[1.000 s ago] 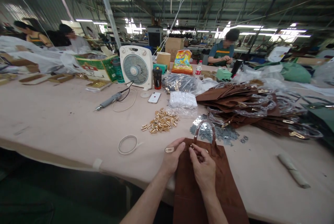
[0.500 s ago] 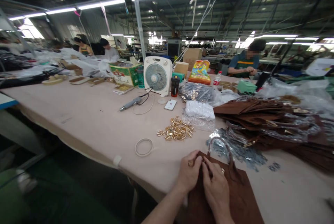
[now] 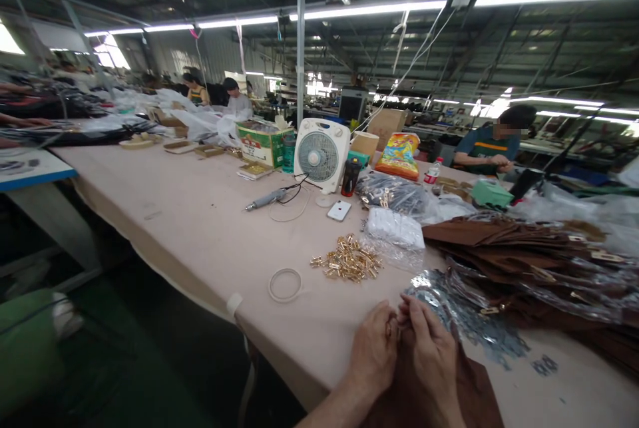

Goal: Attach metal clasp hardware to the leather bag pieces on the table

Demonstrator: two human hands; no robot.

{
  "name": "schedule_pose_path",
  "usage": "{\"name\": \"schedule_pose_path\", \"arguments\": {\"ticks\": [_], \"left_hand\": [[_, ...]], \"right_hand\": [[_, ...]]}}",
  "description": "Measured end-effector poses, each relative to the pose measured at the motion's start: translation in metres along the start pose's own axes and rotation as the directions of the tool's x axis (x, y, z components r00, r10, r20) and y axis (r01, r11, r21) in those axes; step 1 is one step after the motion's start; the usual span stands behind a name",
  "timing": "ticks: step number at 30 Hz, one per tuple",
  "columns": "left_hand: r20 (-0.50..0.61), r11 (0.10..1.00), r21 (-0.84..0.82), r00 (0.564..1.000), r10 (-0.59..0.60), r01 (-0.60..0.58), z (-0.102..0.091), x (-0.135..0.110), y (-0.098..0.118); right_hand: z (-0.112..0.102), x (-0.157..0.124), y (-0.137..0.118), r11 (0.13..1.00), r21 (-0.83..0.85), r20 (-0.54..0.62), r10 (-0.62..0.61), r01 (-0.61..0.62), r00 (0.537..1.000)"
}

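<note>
My left hand (image 3: pixel 373 349) and my right hand (image 3: pixel 433 356) are pressed together at the top edge of a brown suede bag (image 3: pixel 474 396) that hangs over the table's near edge. Both hands have fingers closed and pinching at the bag's top; what small part sits between the fingertips is hidden. A pile of small gold metal fittings (image 3: pixel 349 259) lies just beyond my left hand. A heap of silver metal pieces (image 3: pixel 469 311) lies beside my right hand.
A white ring (image 3: pixel 285 284) lies left of the gold fittings. Farther back are a white fan (image 3: pixel 321 154), a phone (image 3: pixel 339 210), an electric screwdriver (image 3: pixel 264 200), bagged parts (image 3: pixel 394 228) and a stack of brown bags (image 3: pixel 529 255). A person (image 3: pixel 492 145) sits opposite.
The view has swung left and upward, so my hands and the bag sit lower right in frame. The gold clasp seen at my left fingers a second ago is now hidden.
</note>
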State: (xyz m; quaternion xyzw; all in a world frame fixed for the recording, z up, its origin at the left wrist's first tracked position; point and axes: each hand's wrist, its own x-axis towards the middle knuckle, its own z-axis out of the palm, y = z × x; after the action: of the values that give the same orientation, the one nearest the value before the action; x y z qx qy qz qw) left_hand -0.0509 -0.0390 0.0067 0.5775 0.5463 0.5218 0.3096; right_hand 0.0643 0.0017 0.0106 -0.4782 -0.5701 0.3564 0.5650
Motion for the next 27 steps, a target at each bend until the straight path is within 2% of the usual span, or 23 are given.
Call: {"name": "schedule_pose_path", "arguments": {"ticks": [3,5,9,13,16,19,27], "left_hand": [[-0.007,0.997,-0.08,1.0,0.012,-0.013,-0.003,0.0,0.003],[-0.009,0.996,-0.082,1.0,-0.02,0.019,-0.003,0.0,0.001],[-0.031,0.992,-0.082,0.994,-0.1,0.097,0.0,0.0,-0.007],[-0.045,0.984,-0.044,0.984,-0.173,0.171,0.001,0.001,-0.007],[-0.033,0.977,0.014,0.976,-0.213,0.214,0.001,0.002,-0.005],[-0.03,0.974,0.041,0.974,-0.224,0.225,0.0,0.003,-0.004],[-0.029,0.976,0.041,0.976,-0.214,0.215,0.001,0.004,-0.006]], "right_hand": [[0.018,0.035,0.003,0.993,-0.018,0.25,0.114,-0.113,0.962],[0.032,0.052,0.011,0.992,-0.043,0.36,0.123,-0.116,0.925],[0.055,0.068,0.023,0.989,-0.115,0.478,0.14,-0.096,0.867],[0.064,0.079,0.027,0.974,-0.216,0.587,0.182,-0.063,0.789],[0.069,0.087,0.032,0.962,-0.269,0.62,0.204,-0.039,0.757],[0.074,0.093,0.038,0.955,-0.296,0.609,0.208,-0.025,0.766],[0.07,0.085,0.033,0.959,-0.276,0.499,0.087,0.063,0.862]]}}
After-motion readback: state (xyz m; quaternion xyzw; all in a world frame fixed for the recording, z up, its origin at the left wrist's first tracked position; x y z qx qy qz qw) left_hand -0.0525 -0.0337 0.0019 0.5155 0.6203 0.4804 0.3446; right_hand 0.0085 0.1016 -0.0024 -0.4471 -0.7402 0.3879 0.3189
